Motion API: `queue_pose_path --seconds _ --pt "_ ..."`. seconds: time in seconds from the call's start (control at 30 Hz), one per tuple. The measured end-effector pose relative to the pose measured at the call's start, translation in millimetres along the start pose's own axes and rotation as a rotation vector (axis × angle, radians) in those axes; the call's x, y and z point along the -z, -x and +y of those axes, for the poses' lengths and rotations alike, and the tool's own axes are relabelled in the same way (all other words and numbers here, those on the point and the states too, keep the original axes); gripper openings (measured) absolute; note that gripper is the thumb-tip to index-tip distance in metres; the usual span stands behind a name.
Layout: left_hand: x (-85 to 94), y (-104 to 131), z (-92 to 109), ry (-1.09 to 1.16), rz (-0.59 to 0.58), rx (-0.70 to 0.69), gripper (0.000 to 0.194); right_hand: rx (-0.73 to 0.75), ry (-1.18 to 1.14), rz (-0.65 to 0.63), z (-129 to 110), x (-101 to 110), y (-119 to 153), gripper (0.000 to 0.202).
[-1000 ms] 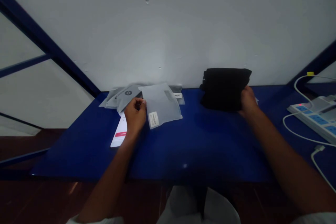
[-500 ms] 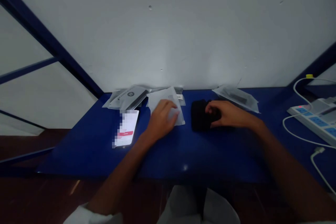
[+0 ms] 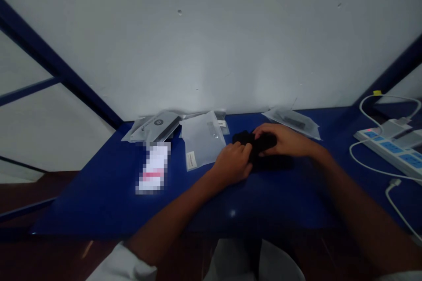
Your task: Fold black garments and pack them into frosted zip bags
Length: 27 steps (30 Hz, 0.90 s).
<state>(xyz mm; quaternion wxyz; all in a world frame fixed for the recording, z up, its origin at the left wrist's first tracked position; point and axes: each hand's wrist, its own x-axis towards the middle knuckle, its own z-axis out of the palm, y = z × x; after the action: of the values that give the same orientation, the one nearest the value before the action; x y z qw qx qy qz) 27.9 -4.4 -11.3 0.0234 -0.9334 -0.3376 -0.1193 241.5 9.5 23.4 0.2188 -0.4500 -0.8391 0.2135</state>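
Observation:
A soft-looking black item lies on the blue table between my hands; its kind is too dark to make out. My left hand is closed on its left side, fingers curled over the edge. From the right, my right hand grips its upper part between thumb and fingers. Just left of my left hand is a flat frosted plastic pouch with a small white label at its lower corner.
Several packaged flat items are piled at the back left, behind a phone with a blurred screen. Another clear pouch rests at the back right. A white power strip with cables stands at the far right.
My left hand has moved right, off the frosted pouch and onto the black item. The black item now looks spread wider, reaching further right below my right hand.

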Motion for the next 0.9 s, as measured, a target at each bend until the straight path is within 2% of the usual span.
queue_pose_path --seconds 0.07,0.17,0.3,0.37,0.43,0.57,0.67,0.8,0.9 --pt "5.7 3.1 -5.5 0.037 0.008 0.065 0.038 -0.007 -0.044 0.038 -3.9 5.4 1.2 0.027" --pt "20.6 6.9 -15.6 0.100 -0.025 0.154 0.060 -0.060 -0.050 0.139 -8.6 13.0 4.5 0.032" --pt "52.8 17.9 -36.8 0.269 -0.193 0.314 0.077 -0.142 -0.086 0.221 -6.0 26.4 11.7 0.046" --pt "67.3 26.8 -52.9 0.369 -0.268 0.406 0.081 -0.184 -0.129 0.171 1.2 33.4 15.5 0.050" --pt "76.7 35.9 -71.1 0.436 -0.299 0.413 0.080 -0.258 -0.160 0.064 11.4 38.6 18.8 0.049" --pt "83.5 49.3 -98.8 0.596 -0.396 0.476 0.085 -0.417 -0.102 -0.092 32.0 42.1 21.7 0.046" --pt "87.2 52.5 -104.1 0.758 -0.382 0.608 0.086 -0.471 0.001 -0.124 40.3 40.9 21.0 0.045" --pt "90.0 49.6 -103.2 0.795 -0.287 0.861 0.066 -0.496 0.138 -0.193 40.3 39.0 20.5 0.060" --pt "87.8 47.3 -105.0 0.786 -0.317 0.898 0.057 -0.544 0.163 -0.294 37.4 37.4 21.5 0.070"
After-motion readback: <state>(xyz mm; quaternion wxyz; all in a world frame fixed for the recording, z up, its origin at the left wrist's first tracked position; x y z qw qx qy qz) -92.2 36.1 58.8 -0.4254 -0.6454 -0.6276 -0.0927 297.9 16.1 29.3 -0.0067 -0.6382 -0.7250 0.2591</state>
